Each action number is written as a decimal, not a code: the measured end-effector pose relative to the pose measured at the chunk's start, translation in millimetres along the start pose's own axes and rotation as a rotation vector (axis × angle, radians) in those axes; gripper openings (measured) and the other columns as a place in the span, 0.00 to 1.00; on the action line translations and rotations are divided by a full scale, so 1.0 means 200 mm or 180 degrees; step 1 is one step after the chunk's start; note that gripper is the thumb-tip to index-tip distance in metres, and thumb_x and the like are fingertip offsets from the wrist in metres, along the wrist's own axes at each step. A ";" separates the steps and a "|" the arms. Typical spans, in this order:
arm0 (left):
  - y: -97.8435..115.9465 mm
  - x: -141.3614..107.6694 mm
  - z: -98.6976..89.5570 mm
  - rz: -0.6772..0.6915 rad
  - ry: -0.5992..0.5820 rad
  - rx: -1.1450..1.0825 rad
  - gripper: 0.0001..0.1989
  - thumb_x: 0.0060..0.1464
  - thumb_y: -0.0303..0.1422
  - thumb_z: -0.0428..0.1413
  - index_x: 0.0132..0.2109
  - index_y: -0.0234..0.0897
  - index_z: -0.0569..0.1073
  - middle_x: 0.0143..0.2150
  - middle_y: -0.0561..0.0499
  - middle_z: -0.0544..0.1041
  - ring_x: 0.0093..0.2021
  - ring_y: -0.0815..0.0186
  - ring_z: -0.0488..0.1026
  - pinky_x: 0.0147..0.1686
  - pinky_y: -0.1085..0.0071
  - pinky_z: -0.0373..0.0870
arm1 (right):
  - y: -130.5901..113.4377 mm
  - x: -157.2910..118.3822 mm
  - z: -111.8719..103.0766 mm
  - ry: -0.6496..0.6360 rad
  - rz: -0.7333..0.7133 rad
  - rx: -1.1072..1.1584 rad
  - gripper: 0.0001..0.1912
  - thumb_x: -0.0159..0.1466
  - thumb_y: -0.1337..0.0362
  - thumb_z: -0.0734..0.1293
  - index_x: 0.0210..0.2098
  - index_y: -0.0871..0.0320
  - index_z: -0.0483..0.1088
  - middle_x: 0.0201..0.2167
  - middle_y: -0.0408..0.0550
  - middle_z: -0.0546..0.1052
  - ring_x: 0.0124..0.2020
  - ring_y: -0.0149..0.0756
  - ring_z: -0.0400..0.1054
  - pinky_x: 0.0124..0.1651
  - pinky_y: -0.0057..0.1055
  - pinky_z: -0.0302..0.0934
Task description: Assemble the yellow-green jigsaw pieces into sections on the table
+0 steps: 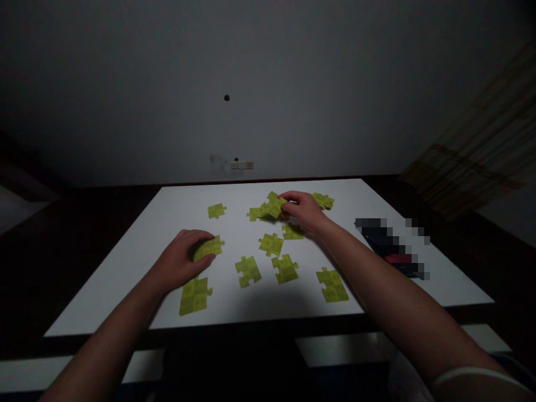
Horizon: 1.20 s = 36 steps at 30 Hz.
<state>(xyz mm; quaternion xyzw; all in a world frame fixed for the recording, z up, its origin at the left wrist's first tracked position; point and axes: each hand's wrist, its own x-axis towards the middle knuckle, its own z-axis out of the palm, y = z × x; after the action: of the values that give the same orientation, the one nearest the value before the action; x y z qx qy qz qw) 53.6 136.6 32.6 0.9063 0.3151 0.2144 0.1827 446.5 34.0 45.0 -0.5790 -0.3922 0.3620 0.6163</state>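
Observation:
My left hand (184, 257) is curled round a yellow-green jigsaw puzzle piece (211, 246) at the left of the table, with thumb and fingers at its opposite edges. Just below that hand lies another jigsaw piece (195, 296) with a straight outer side. Farther off, my right hand (302, 209) pinches a tilted jigsaw piece (273, 205) above the far middle of the tabletop. Behind it a further piece (253, 214) partly shows. A piece (292, 231) lies under the right hand, partly covered by it.
On the white table (138, 234) several loose pieces lie about, among them a middle piece (271, 244), a near right piece (333, 285) and a far left piece (216, 210). More pieces (324, 201) overlap beyond my right hand. A dark, partly blurred object (379, 237) lies at the right.

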 end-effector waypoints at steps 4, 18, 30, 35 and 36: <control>-0.01 0.00 0.00 -0.0023 0.0018 0.0024 0.23 0.64 0.53 0.66 0.60 0.50 0.87 0.59 0.41 0.91 0.62 0.42 0.86 0.67 0.38 0.84 | -0.04 -0.03 -0.01 -0.0230 -0.0074 -0.0193 0.12 0.53 0.63 0.79 0.38 0.51 0.87 0.32 0.44 0.86 0.32 0.39 0.78 0.40 0.38 0.79; -0.01 0.01 0.00 -0.0123 -0.0091 -0.0020 0.25 0.63 0.55 0.67 0.61 0.50 0.86 0.61 0.43 0.90 0.63 0.42 0.85 0.69 0.40 0.82 | -0.15 -0.16 -0.01 -0.1175 -0.0316 -0.0396 0.14 0.57 0.57 0.82 0.42 0.53 0.87 0.19 0.36 0.74 0.23 0.35 0.73 0.29 0.30 0.68; -0.02 0.01 0.00 -0.0144 -0.0142 -0.0063 0.24 0.63 0.54 0.68 0.61 0.50 0.86 0.61 0.43 0.89 0.64 0.41 0.84 0.70 0.37 0.80 | -0.16 -0.18 -0.01 -0.1266 -0.0084 -0.0309 0.15 0.57 0.54 0.81 0.40 0.51 0.81 0.23 0.37 0.76 0.23 0.34 0.72 0.30 0.32 0.71; 0.01 0.00 0.00 -0.0208 -0.0183 -0.0060 0.26 0.64 0.55 0.66 0.62 0.48 0.85 0.63 0.43 0.88 0.66 0.41 0.81 0.73 0.36 0.78 | -0.14 -0.17 -0.05 -0.1158 -0.0062 -0.0299 0.15 0.56 0.54 0.82 0.38 0.51 0.79 0.23 0.38 0.73 0.24 0.35 0.70 0.30 0.33 0.67; 0.01 0.00 0.01 -0.0223 -0.0192 -0.0065 0.26 0.64 0.55 0.66 0.62 0.48 0.85 0.63 0.43 0.88 0.67 0.41 0.81 0.73 0.36 0.78 | -0.14 -0.17 -0.06 -0.1142 -0.0087 -0.0364 0.15 0.55 0.55 0.82 0.38 0.51 0.80 0.24 0.38 0.74 0.25 0.35 0.70 0.30 0.34 0.66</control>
<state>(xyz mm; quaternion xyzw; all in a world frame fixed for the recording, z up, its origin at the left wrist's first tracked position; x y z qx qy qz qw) 55.7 135.1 33.0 0.8988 0.3388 0.1837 0.2087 442.0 -2.4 71.0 -0.5338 -0.5236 0.4281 0.5075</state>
